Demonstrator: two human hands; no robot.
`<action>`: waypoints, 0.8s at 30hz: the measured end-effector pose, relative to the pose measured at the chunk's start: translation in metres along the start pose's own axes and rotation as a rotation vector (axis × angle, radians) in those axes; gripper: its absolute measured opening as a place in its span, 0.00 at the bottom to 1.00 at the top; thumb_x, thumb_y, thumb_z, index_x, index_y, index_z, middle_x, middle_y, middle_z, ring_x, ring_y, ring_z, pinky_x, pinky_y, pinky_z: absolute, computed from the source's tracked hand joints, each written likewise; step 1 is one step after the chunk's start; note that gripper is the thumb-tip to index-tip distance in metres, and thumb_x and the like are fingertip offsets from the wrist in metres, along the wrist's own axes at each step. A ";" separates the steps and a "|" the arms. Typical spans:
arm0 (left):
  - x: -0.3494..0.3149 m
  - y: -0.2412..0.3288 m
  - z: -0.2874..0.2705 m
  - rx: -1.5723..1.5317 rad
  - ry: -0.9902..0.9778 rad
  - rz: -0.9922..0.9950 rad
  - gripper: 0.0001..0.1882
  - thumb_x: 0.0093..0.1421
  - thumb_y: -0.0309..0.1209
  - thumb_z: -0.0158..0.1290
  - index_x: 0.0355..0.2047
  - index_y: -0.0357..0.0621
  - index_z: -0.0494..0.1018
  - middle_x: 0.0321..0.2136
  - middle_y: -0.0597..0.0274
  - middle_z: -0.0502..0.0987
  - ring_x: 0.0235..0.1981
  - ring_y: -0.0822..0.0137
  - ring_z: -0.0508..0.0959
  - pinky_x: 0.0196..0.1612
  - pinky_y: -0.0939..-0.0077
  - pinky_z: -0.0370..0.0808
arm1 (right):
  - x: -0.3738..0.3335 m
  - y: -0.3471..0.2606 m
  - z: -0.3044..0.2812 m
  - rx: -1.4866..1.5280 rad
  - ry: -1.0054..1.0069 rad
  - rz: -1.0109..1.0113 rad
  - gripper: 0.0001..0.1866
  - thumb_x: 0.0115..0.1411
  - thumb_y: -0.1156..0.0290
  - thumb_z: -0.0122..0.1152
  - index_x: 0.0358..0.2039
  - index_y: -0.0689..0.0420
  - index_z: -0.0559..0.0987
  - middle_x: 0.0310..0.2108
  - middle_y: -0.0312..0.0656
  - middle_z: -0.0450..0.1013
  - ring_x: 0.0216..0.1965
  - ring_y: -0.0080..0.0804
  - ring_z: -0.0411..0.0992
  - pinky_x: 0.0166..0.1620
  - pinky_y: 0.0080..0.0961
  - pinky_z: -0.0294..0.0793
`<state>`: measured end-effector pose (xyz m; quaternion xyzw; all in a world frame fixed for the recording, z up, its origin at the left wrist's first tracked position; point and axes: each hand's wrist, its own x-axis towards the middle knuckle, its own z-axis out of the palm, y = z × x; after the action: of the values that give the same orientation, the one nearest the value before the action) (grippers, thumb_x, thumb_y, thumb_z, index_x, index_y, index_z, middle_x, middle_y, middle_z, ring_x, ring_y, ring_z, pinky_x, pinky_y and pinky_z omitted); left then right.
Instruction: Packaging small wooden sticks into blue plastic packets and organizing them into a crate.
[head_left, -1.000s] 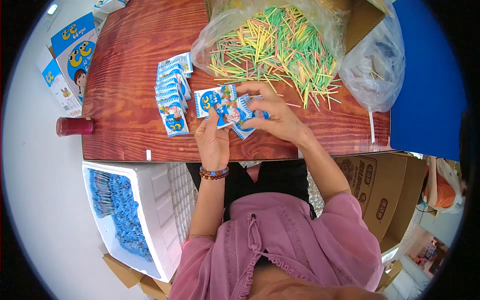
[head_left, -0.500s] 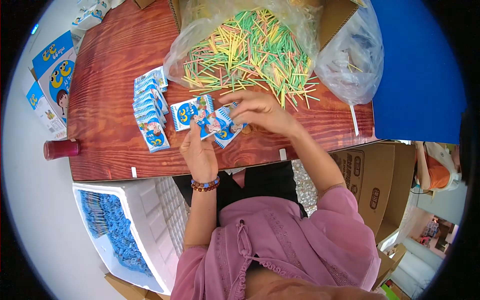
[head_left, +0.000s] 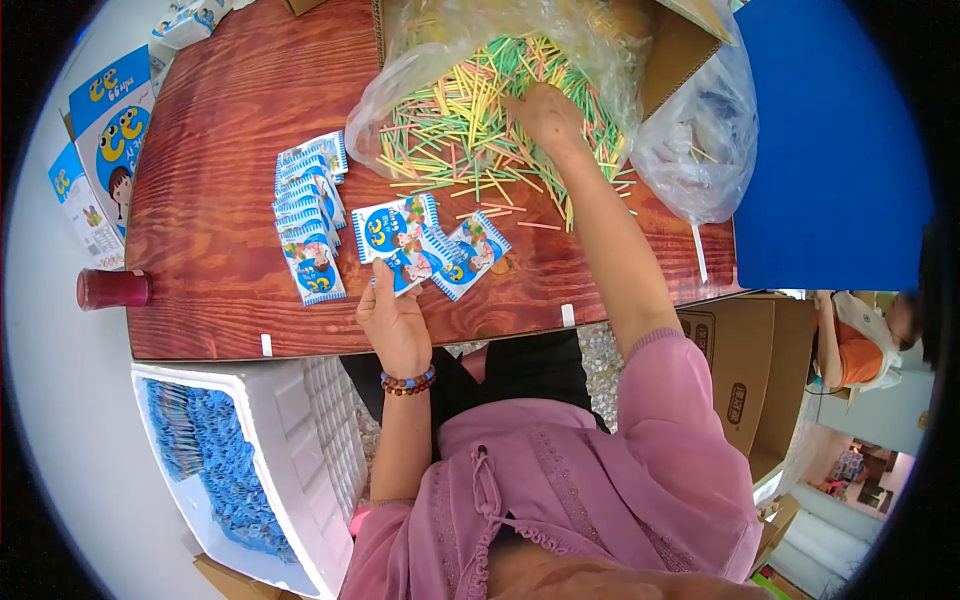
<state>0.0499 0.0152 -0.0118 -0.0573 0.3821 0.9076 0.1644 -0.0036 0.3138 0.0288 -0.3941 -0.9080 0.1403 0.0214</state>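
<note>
My left hand (head_left: pixel 397 325), with beaded bracelets at its wrist, pinches a small blue-and-white packet (head_left: pixel 411 270) between thumb and fingers at the near part of the table. Two more such packets lie against it: a flat packet (head_left: pixel 378 228) just beyond and a slanted packet (head_left: pixel 482 250) to the right. Farther left, several packets overlap in a row (head_left: pixel 305 215). My right hand (head_left: pixel 550 118) reaches into a heap of thin green, yellow and pink sticks (head_left: pixel 455 110). Its fingers bend down among the sticks; their tips are hidden, and whether they grip any does not show.
The sticks spill from a clear plastic bag (head_left: pixel 368 125) beside a cardboard box (head_left: pixel 680 60). Another clear bag (head_left: pixel 700 150) stands right. A red jar (head_left: pixel 114 289) sits at the left edge. Below is a white foam box (head_left: pixel 300 430) full of blue packets. Another person (head_left: pixel 860 345) is far right.
My right hand has left the packets and moved away from me into the heap of sticks. My left hand still holds a packet near the same spot.
</note>
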 end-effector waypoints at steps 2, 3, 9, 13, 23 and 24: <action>0.000 0.000 0.001 -0.020 0.001 -0.017 0.11 0.67 0.34 0.50 0.34 0.39 0.76 0.33 0.63 0.80 0.33 0.74 0.77 0.37 0.78 0.72 | 0.011 -0.005 0.006 -0.018 -0.003 -0.012 0.25 0.55 0.45 0.56 0.35 0.57 0.81 0.38 0.48 0.78 0.42 0.48 0.76 0.44 0.40 0.74; 0.000 0.001 0.001 -0.031 0.006 -0.027 0.11 0.67 0.33 0.50 0.34 0.39 0.76 0.33 0.63 0.80 0.33 0.74 0.77 0.37 0.78 0.72 | 0.013 -0.010 0.010 -0.026 -0.011 -0.030 0.26 0.55 0.45 0.56 0.35 0.58 0.81 0.38 0.48 0.78 0.42 0.48 0.76 0.44 0.40 0.74; 0.003 0.013 -0.006 -0.053 0.031 0.004 0.09 0.66 0.32 0.50 0.37 0.40 0.76 0.36 0.65 0.80 0.35 0.74 0.78 0.37 0.77 0.72 | 0.014 -0.008 0.000 -0.105 0.008 -0.030 0.18 0.56 0.58 0.55 0.40 0.58 0.80 0.43 0.50 0.76 0.46 0.48 0.73 0.48 0.40 0.72; 0.007 0.018 -0.023 -0.044 0.026 0.024 0.09 0.66 0.32 0.50 0.37 0.41 0.76 0.36 0.66 0.80 0.37 0.75 0.78 0.38 0.77 0.72 | 0.004 0.027 0.000 -0.244 0.293 -0.864 0.25 0.47 0.83 0.54 0.48 0.54 0.74 0.52 0.44 0.67 0.55 0.46 0.62 0.57 0.40 0.63; 0.007 0.008 -0.007 0.007 0.012 -0.015 0.11 0.66 0.31 0.50 0.42 0.36 0.75 0.40 0.62 0.79 0.41 0.72 0.78 0.48 0.72 0.73 | 0.030 0.029 -0.002 -0.434 0.041 -1.149 0.22 0.47 0.79 0.56 0.46 0.55 0.72 0.44 0.41 0.67 0.50 0.40 0.63 0.56 0.36 0.60; 0.007 0.007 -0.006 -0.001 0.019 -0.022 0.11 0.66 0.31 0.50 0.42 0.36 0.75 0.40 0.62 0.79 0.41 0.72 0.78 0.48 0.71 0.73 | 0.031 0.031 0.000 -0.407 0.058 -1.182 0.21 0.47 0.79 0.56 0.45 0.56 0.72 0.43 0.41 0.67 0.50 0.39 0.64 0.56 0.36 0.60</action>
<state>0.0406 0.0083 -0.0128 -0.0701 0.3826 0.9053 0.1707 -0.0030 0.3567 0.0186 0.1750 -0.9802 -0.0818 0.0444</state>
